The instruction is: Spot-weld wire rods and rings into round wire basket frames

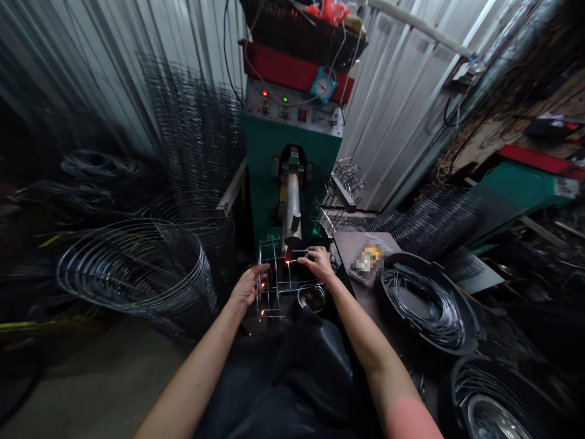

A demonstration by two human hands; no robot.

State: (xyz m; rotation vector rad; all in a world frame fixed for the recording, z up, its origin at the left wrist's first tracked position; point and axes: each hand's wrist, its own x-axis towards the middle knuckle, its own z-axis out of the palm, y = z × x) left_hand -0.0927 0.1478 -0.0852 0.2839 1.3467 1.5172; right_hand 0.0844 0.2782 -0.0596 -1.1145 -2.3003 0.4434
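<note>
Wire frame (pixel 274 285), partly behind left hand (pixel 248 285), right hand (pixel 319 263)

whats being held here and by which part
A wire frame is held in both hands: the left hand grips its left end, and the right hand grips the wires at its right end.
</note>
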